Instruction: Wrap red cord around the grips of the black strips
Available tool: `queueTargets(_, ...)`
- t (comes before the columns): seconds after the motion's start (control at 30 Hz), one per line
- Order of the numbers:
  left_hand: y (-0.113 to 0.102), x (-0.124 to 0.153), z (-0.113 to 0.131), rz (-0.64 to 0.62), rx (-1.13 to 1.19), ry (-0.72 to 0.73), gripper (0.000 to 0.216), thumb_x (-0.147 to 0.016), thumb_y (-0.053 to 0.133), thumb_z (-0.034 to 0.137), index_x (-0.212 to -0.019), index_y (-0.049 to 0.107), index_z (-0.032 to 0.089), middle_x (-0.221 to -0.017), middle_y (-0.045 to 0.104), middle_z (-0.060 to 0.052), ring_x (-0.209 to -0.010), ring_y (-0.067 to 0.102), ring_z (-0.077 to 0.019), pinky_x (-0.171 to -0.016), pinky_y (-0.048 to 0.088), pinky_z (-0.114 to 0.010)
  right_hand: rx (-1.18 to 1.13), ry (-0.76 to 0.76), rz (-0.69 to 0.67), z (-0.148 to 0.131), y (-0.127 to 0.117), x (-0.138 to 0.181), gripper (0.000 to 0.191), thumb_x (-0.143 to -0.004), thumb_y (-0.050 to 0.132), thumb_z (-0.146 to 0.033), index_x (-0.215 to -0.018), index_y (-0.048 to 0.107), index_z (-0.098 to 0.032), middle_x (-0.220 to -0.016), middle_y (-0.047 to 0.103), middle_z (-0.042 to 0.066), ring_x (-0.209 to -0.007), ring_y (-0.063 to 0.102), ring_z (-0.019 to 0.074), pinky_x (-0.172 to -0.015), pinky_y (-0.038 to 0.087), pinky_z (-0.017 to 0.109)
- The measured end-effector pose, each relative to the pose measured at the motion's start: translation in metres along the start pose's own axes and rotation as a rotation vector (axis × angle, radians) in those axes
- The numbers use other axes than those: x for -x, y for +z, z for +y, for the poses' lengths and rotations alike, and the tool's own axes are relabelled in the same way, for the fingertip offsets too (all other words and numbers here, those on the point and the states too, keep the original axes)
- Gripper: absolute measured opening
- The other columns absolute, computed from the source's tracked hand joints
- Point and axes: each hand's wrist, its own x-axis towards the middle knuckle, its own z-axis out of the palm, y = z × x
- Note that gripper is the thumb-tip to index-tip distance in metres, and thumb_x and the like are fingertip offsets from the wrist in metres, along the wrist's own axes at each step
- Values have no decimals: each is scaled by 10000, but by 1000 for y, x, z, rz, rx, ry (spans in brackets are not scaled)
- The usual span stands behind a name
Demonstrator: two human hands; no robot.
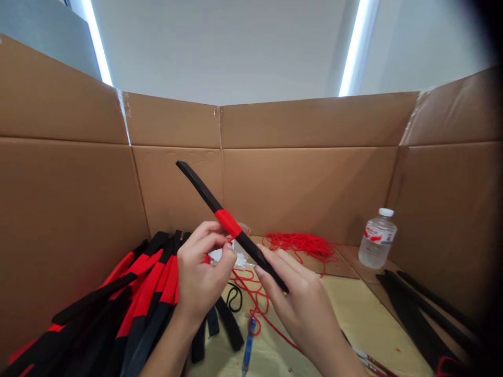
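Observation:
A long, narrow black stick (200, 183) slants across the middle of the view, raised above the table. Part of its length is covered by a red band (228, 222). My right hand (301, 288) is closed around the stick's lower end. Just below the band, my left hand (208, 262) pinches a thin red cord (231, 240), its thumb and finger close to the stick. More loose red cord (255, 298) trails down between my hands onto the table. Whether the left fingers also touch the stick, I cannot tell.
Black strips with red bands (157, 277) are piled at left. A red cord heap (301, 245) and a water bottle (378, 240) stand towards the back. Black strips (420, 314), scissors (371, 360) and a blue pen (248, 345) lie nearer. Cardboard walls (310, 183) surround the table.

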Motion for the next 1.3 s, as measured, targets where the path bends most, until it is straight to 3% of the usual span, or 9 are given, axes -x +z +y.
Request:
queueTargets(0.17,1,0,-1,25,38,0,210,-763,569,18,-641,628,179,-856,659,-5,-773,628,-120,-645,508,-211,-69,20,-2,-1,3,2,334,-990,436,-271,-1266,618,-226,-1080,713,81,-833,697,204,-765,552,340)
queueTargets(0.3,1,0,1,29,124,-12,228,-769,573,17,-648,648,194,-878,648,10,-820,633,-113,-680,511,-201,-175,32,25,-2,6,1,315,-987,446,-266,-1230,639,-210,-1088,713,75,-924,690,195,-791,540,308)
queueTargets(0.47,2,2,1,20,175,-73,213,-774,583,54,-661,681,207,-893,620,-2,-870,657,-152,-716,518,-248,-324,65,33,-5,5,-2,278,-978,470,-268,-1136,685,-189,-983,717,64,-945,674,181,-816,513,278)
queueTargets(0.6,3,1,1,14,197,-123,198,-777,583,84,-624,657,186,-893,622,-17,-868,654,-161,-739,514,-257,-473,182,-16,-10,0,-3,269,-968,485,-341,-930,695,-176,-702,615,13,-689,598,150,-634,467,250)
queueTargets(0.73,3,-1,2,5,223,-153,203,-781,578,94,-613,649,185,-903,671,-23,-911,670,-175,-788,520,-261,-686,347,-147,-12,-2,-4,386,-957,490,-439,-688,557,-170,-569,443,-35,-495,382,85,-450,303,210)
queueTargets(0.87,2,0,3,-10,273,-195,195,-788,591,113,-611,641,179,-995,721,-49,-970,691,-207,-834,532,-285,-920,453,-241,-9,-2,-4,411,-933,523,-501,-700,535,-163,-564,436,-43,-453,365,58,-405,284,176)
queueTargets(1.0,0,1,4,-55,364,-186,216,-815,574,115,-614,617,182,-960,739,-48,-987,703,-215,-829,542,-288,-1158,514,-297,-8,-1,-3,411,-905,573,-514,-700,530,-161,-574,480,-39,-400,371,33,-357,313,143)
queueTargets(1.13,-2,3,3,-88,454,-164,219,-829,558,112,-626,594,186,-919,745,-30,-944,713,-204,-807,546,-291,-1426,638,-391,-6,2,0,329,-904,585,-498,-892,599,-170,-578,511,-49,-352,353,22,-313,331,117)
queueTargets(1.3,-1,3,3,-64,366,-30,222,-822,544,92,-619,538,181,-826,696,5,-792,670,-135,-689,506,-227,-1481,633,-448,-2,6,0,364,-893,585,-516,-948,604,-157,-557,546,-42,-323,383,32,-318,408,142)
